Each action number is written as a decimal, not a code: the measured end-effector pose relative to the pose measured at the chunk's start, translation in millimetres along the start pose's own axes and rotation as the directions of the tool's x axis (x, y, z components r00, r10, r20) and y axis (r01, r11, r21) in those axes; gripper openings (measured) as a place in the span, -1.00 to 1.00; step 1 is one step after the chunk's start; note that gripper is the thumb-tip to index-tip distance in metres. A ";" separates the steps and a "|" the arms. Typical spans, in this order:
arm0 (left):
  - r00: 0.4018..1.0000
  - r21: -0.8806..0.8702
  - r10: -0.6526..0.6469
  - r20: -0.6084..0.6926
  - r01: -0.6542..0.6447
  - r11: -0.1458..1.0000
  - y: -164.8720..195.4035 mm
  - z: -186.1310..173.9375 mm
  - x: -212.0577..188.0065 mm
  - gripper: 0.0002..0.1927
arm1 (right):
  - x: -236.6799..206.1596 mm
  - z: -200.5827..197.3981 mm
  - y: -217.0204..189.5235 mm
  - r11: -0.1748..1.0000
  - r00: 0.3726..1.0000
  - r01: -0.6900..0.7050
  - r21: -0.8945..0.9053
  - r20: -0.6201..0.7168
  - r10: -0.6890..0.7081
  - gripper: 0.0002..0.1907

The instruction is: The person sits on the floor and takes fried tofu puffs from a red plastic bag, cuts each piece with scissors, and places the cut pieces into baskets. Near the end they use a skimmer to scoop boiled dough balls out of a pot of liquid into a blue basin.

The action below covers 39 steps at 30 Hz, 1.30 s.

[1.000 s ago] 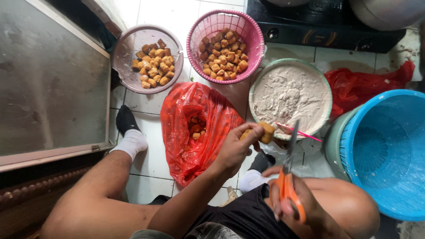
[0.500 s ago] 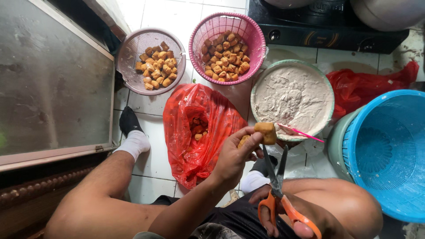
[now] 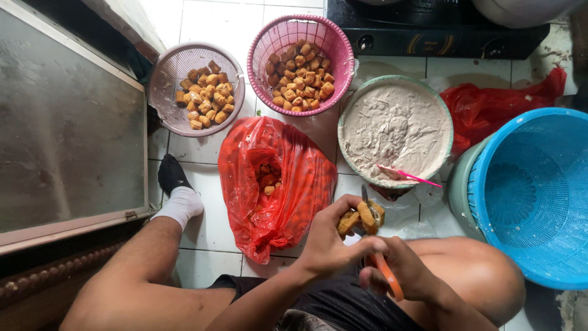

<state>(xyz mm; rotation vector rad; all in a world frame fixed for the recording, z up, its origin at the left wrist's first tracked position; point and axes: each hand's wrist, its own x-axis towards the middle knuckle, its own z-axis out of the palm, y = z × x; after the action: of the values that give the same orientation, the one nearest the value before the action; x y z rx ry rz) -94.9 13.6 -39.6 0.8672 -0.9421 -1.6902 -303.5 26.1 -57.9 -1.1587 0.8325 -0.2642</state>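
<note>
orange-handled scissors (image 3: 383, 270) now sit closed up against the fried tofu puff (image 3: 361, 217); a second ago they were held lower and apart from it, blades upright, so the cut into the puff looks to be under way or just made

head view, only view: left hand (image 3: 327, 242) clenched around the puff, thumb and fingertips (image 3: 346, 202) wrapped over its top and near side; the puff gapes open between them, split into two brown lobes. right hand (image 3: 398, 270) grips the scissor handles just below the left fingers, blade tip showing above the puff; whether the blades are fully closed i cannot tell

beyond the fingers: round bowl of pale paste (image 3: 395, 129) with a pink spoon (image 3: 407, 176) resting on its near rim, close to the puff. left of the fingers, an open red plastic bag (image 3: 275, 184) with more puffs inside. farther off, a pink basket (image 3: 300, 61) and a paler basket (image 3: 196, 86), both holding puffs. right of the fingers, a blue basket (image 3: 533, 190)

judgement: puff opened, ready for filling
</note>
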 end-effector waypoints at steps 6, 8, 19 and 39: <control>0.999 -0.022 -0.018 -0.035 0.017 1.000 11.8 -5.5 -1.5 -0.66 | -1.2 1.8 -1.2 0.968 0.997 0.053 0.246 0.034 -0.064 -0.39; 0.996 -0.130 -0.076 -0.047 0.069 0.989 2.4 -13.5 -2.7 -0.62 | -1.8 2.3 -0.4 0.952 0.997 0.066 0.299 0.026 -0.078 -0.39; 0.871 -0.439 -0.169 -0.460 -0.058 0.897 -39.0 -153.3 66.3 -0.86 | 14.8 -10.6 31.1 0.893 0.971 0.095 0.440 -0.237 0.014 -0.52; 0.995 -0.690 -0.059 -0.082 -0.014 0.724 -10.6 -76.5 22.6 -0.33 | 5.6 23.6 -96.0 0.968 0.874 -0.106 0.229 0.485 -0.019 0.17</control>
<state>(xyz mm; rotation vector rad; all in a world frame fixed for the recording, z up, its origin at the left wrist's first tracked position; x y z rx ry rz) -38.2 -20.3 -85.7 0.4370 -0.1691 -1.8045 -261.9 0.1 28.0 -0.9092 0.3655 -0.0296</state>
